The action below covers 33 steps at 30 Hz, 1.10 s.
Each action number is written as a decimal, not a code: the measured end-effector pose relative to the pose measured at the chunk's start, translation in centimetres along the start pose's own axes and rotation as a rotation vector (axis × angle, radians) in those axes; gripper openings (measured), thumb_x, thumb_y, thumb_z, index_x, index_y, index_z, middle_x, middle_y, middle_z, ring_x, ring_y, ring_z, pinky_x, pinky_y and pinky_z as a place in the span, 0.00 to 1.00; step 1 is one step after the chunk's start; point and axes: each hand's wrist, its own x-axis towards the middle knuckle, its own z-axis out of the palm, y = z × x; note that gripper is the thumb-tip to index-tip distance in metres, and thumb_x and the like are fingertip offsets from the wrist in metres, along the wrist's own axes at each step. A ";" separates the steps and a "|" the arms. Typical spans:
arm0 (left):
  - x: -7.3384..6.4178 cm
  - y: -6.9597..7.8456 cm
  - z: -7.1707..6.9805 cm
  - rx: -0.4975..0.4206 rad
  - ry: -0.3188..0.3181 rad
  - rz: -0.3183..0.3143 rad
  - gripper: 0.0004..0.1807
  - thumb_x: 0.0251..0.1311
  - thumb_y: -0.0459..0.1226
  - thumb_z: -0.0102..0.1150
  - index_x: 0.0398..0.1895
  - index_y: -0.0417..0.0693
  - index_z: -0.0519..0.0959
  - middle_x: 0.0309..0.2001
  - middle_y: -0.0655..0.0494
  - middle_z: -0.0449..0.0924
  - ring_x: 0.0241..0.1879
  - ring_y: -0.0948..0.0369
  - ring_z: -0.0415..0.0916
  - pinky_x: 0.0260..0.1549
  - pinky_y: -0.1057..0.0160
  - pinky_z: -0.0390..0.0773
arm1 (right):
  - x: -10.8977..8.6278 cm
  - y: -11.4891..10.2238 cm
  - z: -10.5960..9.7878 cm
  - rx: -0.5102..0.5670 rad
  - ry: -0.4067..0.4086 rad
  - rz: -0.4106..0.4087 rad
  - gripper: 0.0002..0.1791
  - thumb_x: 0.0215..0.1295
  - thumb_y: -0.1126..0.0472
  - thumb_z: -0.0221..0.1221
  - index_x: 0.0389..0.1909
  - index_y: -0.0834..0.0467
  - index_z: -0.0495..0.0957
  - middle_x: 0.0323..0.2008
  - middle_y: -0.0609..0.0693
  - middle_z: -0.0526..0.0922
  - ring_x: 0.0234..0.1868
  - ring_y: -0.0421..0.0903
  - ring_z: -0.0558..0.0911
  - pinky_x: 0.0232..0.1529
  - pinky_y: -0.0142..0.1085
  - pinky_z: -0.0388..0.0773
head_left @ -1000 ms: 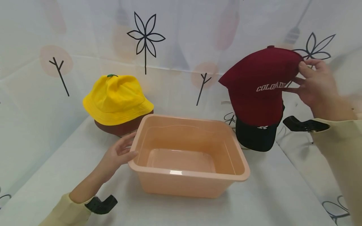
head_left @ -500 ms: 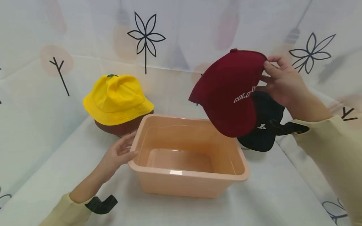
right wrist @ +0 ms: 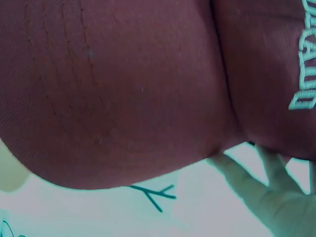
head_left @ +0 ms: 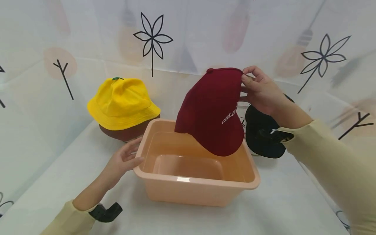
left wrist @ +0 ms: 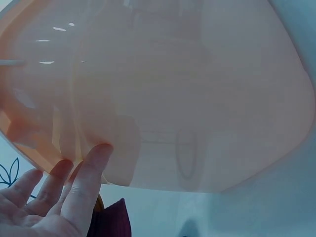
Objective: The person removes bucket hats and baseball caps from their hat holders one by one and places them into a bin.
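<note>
My right hand [head_left: 262, 93] pinches a dark red baseball cap [head_left: 210, 111] by its back edge. The cap hangs brim-down over the far right part of a peach plastic basin [head_left: 188, 192]. White lettering shows on its front; the right wrist view shows the red brim [right wrist: 113, 113] close up, with fingers [right wrist: 247, 182] at the cap's edge. My left hand [head_left: 123, 156] rests at the basin's left rim, its fingers extended. In the left wrist view those fingers [left wrist: 81, 197] touch the basin's wall [left wrist: 197, 98].
A yellow bucket hat [head_left: 121, 104] sits at the back left on top of something brown [head_left: 123, 132]. Behind the right forearm, a black cap [head_left: 259, 127] is partly hidden. A white table [head_left: 138, 215] bears the basin, and a patterned cloth [head_left: 191, 39] hangs behind.
My right hand has carried the red cap left and downward, from beside the black cap to over the basin. The left hand, basin and yellow hat stay where they were.
</note>
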 end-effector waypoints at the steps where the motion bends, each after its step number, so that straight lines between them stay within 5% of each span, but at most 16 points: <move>1: 0.0 0.0 0.0 0.000 0.000 0.000 0.37 0.57 0.41 0.60 0.70 0.54 0.57 0.65 0.43 0.61 0.58 0.43 0.67 0.46 0.48 0.75 | 0.2 0.4 0.1 -0.037 -0.023 0.005 0.07 0.69 0.70 0.44 0.44 0.58 0.66 0.40 0.55 0.80 0.42 0.51 0.78 0.43 0.46 0.78; 8: 0.0 -0.1 0.0 -0.011 0.002 0.005 0.37 0.57 0.40 0.61 0.69 0.53 0.58 0.65 0.44 0.61 0.58 0.43 0.67 0.46 0.48 0.76 | 1.2 3.1 0.6 -0.258 -0.160 0.060 0.07 0.70 0.68 0.45 0.45 0.55 0.66 0.40 0.52 0.81 0.42 0.48 0.79 0.45 0.45 0.78; 15: 0.1 -0.2 0.0 -0.005 0.005 0.018 0.37 0.57 0.40 0.61 0.69 0.53 0.58 0.65 0.44 0.61 0.57 0.43 0.67 0.45 0.48 0.76 | 2.2 5.3 0.4 -0.283 -0.276 0.124 0.09 0.71 0.70 0.42 0.45 0.54 0.66 0.41 0.53 0.80 0.44 0.50 0.79 0.47 0.47 0.77; 26: 0.4 -0.4 -0.1 0.004 0.015 0.002 0.38 0.55 0.42 0.62 0.69 0.55 0.59 0.64 0.46 0.63 0.57 0.45 0.68 0.45 0.49 0.76 | 3.5 8.7 0.5 -0.395 -0.383 0.324 0.05 0.71 0.66 0.46 0.44 0.55 0.66 0.45 0.57 0.79 0.48 0.57 0.76 0.51 0.56 0.72; 33: 0.3 -0.3 0.0 -0.013 0.007 0.022 0.37 0.56 0.41 0.62 0.69 0.54 0.59 0.64 0.46 0.62 0.57 0.44 0.68 0.45 0.49 0.76 | 3.8 10.9 0.8 -0.496 -0.446 0.466 0.06 0.71 0.65 0.46 0.45 0.59 0.65 0.48 0.60 0.77 0.48 0.58 0.76 0.49 0.54 0.74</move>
